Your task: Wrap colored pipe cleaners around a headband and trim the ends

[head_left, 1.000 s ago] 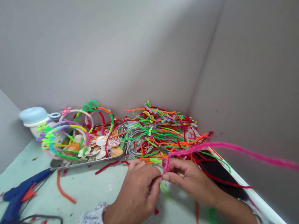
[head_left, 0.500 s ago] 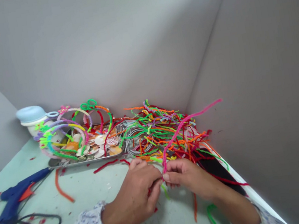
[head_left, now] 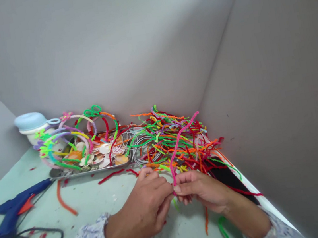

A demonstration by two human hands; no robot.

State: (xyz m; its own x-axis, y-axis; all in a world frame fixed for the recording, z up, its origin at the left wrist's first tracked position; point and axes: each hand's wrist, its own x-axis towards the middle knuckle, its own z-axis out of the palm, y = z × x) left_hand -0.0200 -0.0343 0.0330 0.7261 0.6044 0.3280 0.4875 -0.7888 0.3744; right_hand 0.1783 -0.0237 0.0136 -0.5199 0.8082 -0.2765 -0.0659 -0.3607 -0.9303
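Observation:
A pink pipe cleaner (head_left: 177, 142) rises from between my fingers, its free end slanting up to the right. My right hand (head_left: 203, 188) pinches its lower part between thumb and index finger. My left hand (head_left: 145, 205) is closed, its fingertips meeting the right ones at the pipe cleaner's lower end; its own fingers hide most of that grip. Just beyond both hands lies a tangled heap of coloured pipe cleaners (head_left: 179, 132).
At the back left a metal tray (head_left: 95, 171) holds shells, with pipe-cleaner headbands (head_left: 89, 135) on it. A blue glue gun (head_left: 14, 214) with its cable lies left. Coiled wire (head_left: 144, 149) sits by the heap. A white jar with a blue lid (head_left: 31, 121) stands behind.
The pink pipe cleaner's free end has swung left and now stands more upright. Both hands stay together in nearly the same place; the view has shifted slightly.

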